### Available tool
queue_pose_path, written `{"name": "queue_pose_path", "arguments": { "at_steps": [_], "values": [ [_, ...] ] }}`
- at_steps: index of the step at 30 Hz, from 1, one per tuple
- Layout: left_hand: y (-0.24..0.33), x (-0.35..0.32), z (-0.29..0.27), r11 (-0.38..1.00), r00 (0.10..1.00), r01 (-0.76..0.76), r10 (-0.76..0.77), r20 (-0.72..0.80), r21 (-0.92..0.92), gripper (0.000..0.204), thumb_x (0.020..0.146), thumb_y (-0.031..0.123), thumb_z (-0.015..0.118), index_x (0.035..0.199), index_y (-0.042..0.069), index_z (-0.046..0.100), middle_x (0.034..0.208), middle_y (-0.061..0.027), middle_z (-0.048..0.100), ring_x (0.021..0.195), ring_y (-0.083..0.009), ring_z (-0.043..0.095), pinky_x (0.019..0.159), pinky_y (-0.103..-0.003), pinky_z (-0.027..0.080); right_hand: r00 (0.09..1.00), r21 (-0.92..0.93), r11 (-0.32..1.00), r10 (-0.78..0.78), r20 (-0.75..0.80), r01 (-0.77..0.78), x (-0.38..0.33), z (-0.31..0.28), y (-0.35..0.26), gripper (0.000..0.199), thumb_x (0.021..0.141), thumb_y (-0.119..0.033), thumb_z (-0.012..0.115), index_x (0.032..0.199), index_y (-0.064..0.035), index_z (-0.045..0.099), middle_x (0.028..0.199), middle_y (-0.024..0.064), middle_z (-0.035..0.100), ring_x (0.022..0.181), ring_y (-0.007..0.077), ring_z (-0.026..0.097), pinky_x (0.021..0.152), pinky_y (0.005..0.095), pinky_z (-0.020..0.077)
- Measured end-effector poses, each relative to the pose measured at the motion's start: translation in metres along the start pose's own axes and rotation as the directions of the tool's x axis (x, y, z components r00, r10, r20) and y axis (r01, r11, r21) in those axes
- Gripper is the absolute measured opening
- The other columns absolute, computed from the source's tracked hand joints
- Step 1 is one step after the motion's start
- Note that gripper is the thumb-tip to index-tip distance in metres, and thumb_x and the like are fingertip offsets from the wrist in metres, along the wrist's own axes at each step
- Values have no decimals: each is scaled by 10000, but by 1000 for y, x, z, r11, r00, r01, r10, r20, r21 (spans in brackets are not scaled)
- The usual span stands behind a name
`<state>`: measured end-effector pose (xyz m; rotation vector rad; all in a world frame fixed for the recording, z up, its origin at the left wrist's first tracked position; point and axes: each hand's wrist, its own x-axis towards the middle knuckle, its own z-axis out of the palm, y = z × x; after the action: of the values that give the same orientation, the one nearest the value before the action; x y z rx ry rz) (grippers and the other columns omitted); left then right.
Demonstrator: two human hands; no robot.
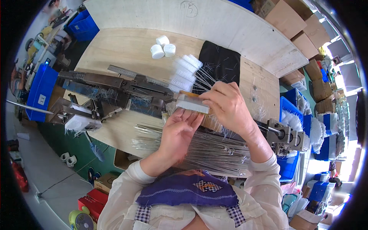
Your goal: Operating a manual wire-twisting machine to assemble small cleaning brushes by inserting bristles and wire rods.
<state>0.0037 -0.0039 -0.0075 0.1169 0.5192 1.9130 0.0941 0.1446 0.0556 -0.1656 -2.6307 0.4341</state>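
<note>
In front of me is a small rectangular block [193, 104] with a white face and amber edges, its exact kind unclear. My right hand [229, 105] pinches its right end between thumb and fingers. From below, the fingers of my left hand [179, 132] curl up against its lower edge, the palm turned upward. Just left of the block ends a dark metal clamp-like fixture [149, 92]. Many thin twisted wires [207, 149] lie under and behind my hands. Beyond the block rest several white bristle brushes [186, 73] with wire stems.
Three white round containers [157, 51] stand farther back on the wooden table [115, 46]. A black cloth [220, 63] with loose bristles lies near the back panel [184, 23]. Metal machine parts [287, 136] are at the right edge, beside blue bins [287, 168]. Another bracketed device [74, 115] is at left.
</note>
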Motion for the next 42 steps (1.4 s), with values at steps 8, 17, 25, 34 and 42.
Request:
{"name": "queue_pose_path", "arguments": {
  "at_steps": [8, 17, 25, 34, 42],
  "values": [
    [3, -5, 6, 999, 999, -33, 33, 11, 17, 552, 702, -104, 428, 1252, -62, 409, 1211, -109, 503, 1286, -228, 440, 1138, -367, 329, 978, 79, 986, 158, -136, -148, -7, -12, -20, 160, 830, -50, 603, 990, -49, 595, 807, 106, 599, 707, 330, 618, 608, 386, 490],
    [0, 1, -11, 996, 996, -43, 48, 69, -79, 528, 728, -121, 427, 1255, -90, 410, 1264, -169, 499, 1260, -293, 465, 1138, -409, 337, 965, -459, 879, 220, 145, -132, -23, -3, -52, 295, 783, -70, 561, 1060, 31, 556, 737, 80, 597, 622, 209, 653, 513, 319, 509],
    [6, 9, -24, 999, 929, 29, -16, 371, -29, 453, 717, -120, 429, 1168, -80, 452, 1183, -157, 513, 1193, -281, 490, 1095, -408, 385, 993, -501, 864, 96, 63, -51, -32, 3, -39, 161, 702, -86, 623, 808, 29, 583, 633, 68, 607, 605, 160, 660, 479, 276, 510],
    [-50, -10, -13, 989, 997, 56, -47, -65, 140, 528, 769, -98, 422, 1292, -22, 421, 1294, -103, 467, 1267, -224, 434, 1121, -370, 321, 868, 6, 894, 434, 241, -448, -172, -13, -15, 299, 720, -22, 637, 1003, -73, 553, 914, 105, 560, 841, 337, 610, 688, 442, 506],
    [-14, -56, 15, 869, 886, 430, -458, 70, 246, 560, 939, 141, 480, 1434, -45, 298, 1407, -269, 421, 1091, -383, 573, 940, -460, 498, 836, -48, 891, 441, 327, -451, -207, -14, 5, 321, 656, 15, 611, 963, -52, 548, 935, 123, 553, 876, 358, 599, 699, 447, 495]
  ]
}}
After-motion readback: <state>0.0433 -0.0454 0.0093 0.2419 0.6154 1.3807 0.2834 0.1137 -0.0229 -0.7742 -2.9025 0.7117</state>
